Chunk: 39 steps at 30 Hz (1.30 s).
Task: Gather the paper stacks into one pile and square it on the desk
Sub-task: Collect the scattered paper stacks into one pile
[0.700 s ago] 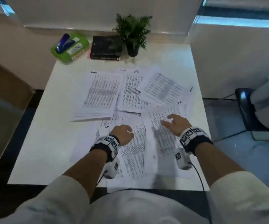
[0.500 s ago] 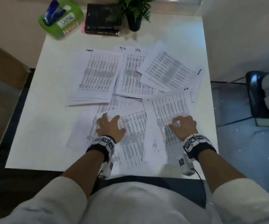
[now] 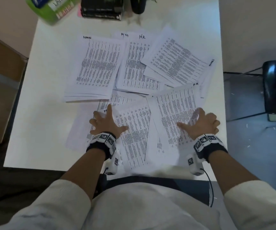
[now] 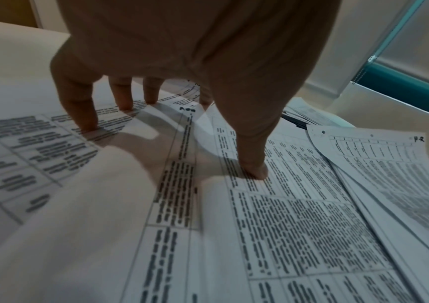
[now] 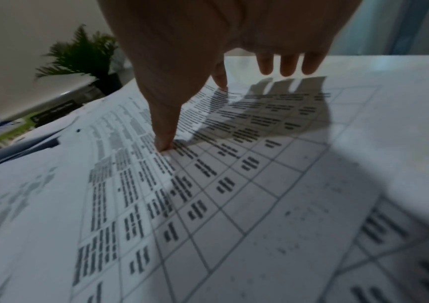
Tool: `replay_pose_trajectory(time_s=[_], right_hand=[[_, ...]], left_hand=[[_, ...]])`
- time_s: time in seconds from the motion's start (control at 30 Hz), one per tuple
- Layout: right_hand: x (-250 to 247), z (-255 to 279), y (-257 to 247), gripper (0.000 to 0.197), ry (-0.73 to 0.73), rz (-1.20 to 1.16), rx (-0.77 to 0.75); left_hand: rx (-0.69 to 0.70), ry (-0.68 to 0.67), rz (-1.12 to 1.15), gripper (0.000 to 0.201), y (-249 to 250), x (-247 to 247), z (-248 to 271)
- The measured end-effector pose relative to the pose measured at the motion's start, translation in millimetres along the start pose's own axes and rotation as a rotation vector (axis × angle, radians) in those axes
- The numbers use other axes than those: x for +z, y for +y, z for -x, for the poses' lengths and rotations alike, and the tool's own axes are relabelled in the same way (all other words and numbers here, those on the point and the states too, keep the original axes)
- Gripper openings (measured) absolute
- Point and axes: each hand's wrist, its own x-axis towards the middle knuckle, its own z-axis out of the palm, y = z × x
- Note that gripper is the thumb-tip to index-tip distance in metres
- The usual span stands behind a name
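Several stacks of printed paper lie fanned across the white desk [image 3: 41, 113]. A far left stack [image 3: 97, 68], a middle stack [image 3: 137, 68] marked HR and a tilted right stack [image 3: 177, 62] overlap at the back. My left hand [image 3: 106, 122] presses spread fingers on the near left sheets [image 3: 134, 138]. In the left wrist view its fingertips [image 4: 86, 125] and thumb touch the paper [image 4: 299, 235]. My right hand [image 3: 200, 122] rests spread on the near right sheets [image 3: 172, 110], by their right edge. Its thumb [image 5: 164, 143] presses the page [image 5: 208, 205]; three fingers hover.
At the desk's far edge stand a green box [image 3: 51, 9], black books [image 3: 100, 11] and a dark plant pot [image 3: 138, 7]. A black chair [image 3: 273, 87] stands right of the desk. The near sheets overhang the front edge by my body.
My left hand opened from a curled fist to spread fingers on the near left sheets. My right hand slid from the middle of the near right sheets to their right edge. The head view tilted down.
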Motion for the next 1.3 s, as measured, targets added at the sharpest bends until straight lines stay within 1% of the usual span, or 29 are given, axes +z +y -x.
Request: replay_pose_trajectory(time_s=[0.03,0.1,0.23,0.3,0.37,0.4,0.47,0.53,0.57,0.63,0.67,0.73,0.8,0.87,0.9,0.93,0.97,1.03,1.07,1.13,1.2,1.23,1.3], right_hand=[[-1,-1,4,0.106,-0.022,0.014,0.011],[-2,-1,10,0.117,-0.034,0.015,0.014],[4,3,12,0.127,-0.070,-0.099,0.082],[9,3,14,0.120,-0.077,-0.151,0.102],[8,3,15,0.105,-0.062,-0.189,0.112],[6,2,16,0.100,-0.050,-0.198,0.126],[2,1,17,0.097,-0.033,-0.176,0.160],[0,1,15,0.097,-0.026,-0.134,0.180],[0,2,12,0.096,-0.029,-0.119,0.178],[3,5,7,0.093,-0.040,-0.113,0.163],[5,6,5,0.092,-0.039,-0.115,0.152],[8,9,0,0.089,-0.048,-0.140,0.137],[10,12,-7,0.084,-0.077,-0.194,0.104],[11,17,-15,0.079,-0.111,-0.234,0.040],[12,19,-19,0.078,-0.124,-0.251,0.003],[13,22,-23,0.077,-0.144,-0.269,-0.029],[14,25,-27,0.075,-0.169,-0.283,-0.055],[16,31,-33,0.073,-0.199,-0.280,-0.098],[16,33,-35,0.071,-0.197,-0.276,-0.106],[15,37,-38,0.063,-0.164,-0.283,-0.099],[15,39,-42,0.053,-0.125,-0.296,-0.070],[15,40,-45,0.051,-0.118,-0.292,-0.059],[19,43,-54,0.057,-0.137,-0.270,-0.058]], left_hand=[[0.006,-0.007,0.000,0.117,1,0,1],[0.014,-0.015,0.024,0.117,2,-2,1],[0.001,0.007,0.133,0.120,4,-7,2],[0.024,0.043,0.292,0.122,4,-11,2],[0.091,0.066,0.475,0.119,-1,-15,2],[0.116,0.065,0.541,0.118,-4,-17,3],[0.117,0.003,0.631,0.119,-15,-17,1],[0.074,-0.091,0.742,0.119,-28,-14,-1],[0.035,-0.110,0.805,0.117,-35,-12,-4],[-0.037,-0.090,0.885,0.112,-42,-12,-6],[-0.050,-0.074,0.906,0.107,-44,-11,-8],[-0.029,-0.067,0.857,0.093,-39,-10,-10],[0.022,-0.033,0.797,0.081,-29,-10,-9],[0.044,-0.029,0.824,0.067,-14,-13,-6],[0.047,-0.036,0.838,0.064,-8,-13,-4],[0.062,-0.045,0.843,0.064,-3,-14,-2],[0.081,-0.059,0.801,0.068,-1,-15,-1],[0.132,-0.064,0.641,0.083,-4,-16,-1],[0.132,-0.059,0.560,0.091,-9,-17,0],[0.067,-0.051,0.485,0.102,-20,-18,1],[-0.007,-0.051,0.502,0.107,-28,-17,4],[-0.020,-0.057,0.510,0.107,-30,-16,6],[0.015,-0.075,0.496,0.106,-28,-13,11]])
